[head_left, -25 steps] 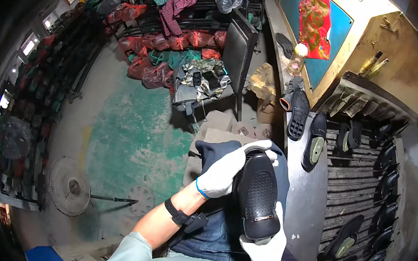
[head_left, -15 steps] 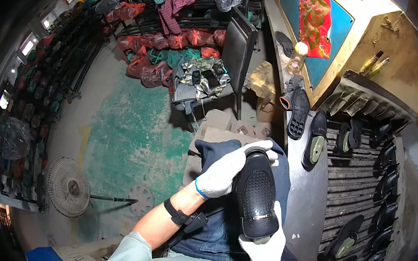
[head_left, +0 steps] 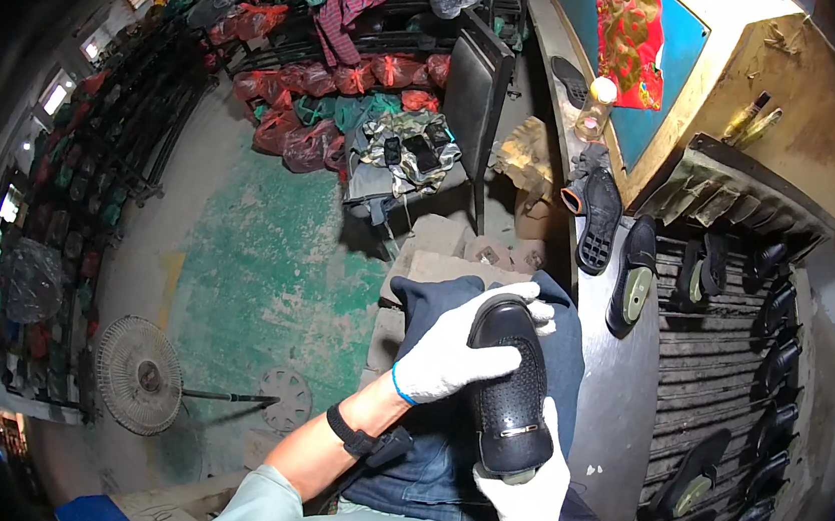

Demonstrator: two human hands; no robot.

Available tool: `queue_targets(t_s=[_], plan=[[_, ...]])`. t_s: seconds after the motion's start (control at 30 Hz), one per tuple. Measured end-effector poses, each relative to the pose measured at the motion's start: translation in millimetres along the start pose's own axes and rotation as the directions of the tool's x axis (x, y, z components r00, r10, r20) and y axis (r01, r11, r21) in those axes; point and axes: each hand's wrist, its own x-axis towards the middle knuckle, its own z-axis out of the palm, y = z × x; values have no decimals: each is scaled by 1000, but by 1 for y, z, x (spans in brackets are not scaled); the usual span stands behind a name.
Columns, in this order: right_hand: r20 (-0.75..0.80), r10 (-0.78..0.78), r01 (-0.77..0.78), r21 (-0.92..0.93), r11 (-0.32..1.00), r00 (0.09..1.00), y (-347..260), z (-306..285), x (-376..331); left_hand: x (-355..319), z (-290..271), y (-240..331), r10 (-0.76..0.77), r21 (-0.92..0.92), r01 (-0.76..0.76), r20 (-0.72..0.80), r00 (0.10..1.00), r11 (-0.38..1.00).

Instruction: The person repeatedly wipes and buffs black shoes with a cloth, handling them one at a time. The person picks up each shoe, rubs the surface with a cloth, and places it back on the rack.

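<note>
Black shoe [head_left: 508, 390] between gloved left hand [head_left: 451, 349] and right hand [head_left: 524, 484].

The black shoe [head_left: 509, 390] now lies a little more tilted than in the 2 earlier pictures, its toe swung slightly toward the person's left while its heel stays low by the right hand [head_left: 521, 492]. The left hand [head_left: 454, 349] sits a touch further over the toe, its gloved fingers [head_left: 525, 293] curling across the top edge. The whole view shifts slightly, so the floor fan [head_left: 137, 374] appears a bit higher than 0.8 s ago.
</note>
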Motion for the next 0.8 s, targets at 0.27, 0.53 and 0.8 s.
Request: queue_targets(t_s=[0.27,0.53,0.8], plan=[[-18,-47,46,-63,997,999,10,8,5,0,-6,0,-50,-9,49,-92,995,999],[27,6,-18,474,881,1000,8,8,15,-3,-26,9,225,481,-8,-394,891,876],[394,63,-389,847,361,917,58,11,10,-23,-18,9,-286,-550,-88,-556,780,830]])
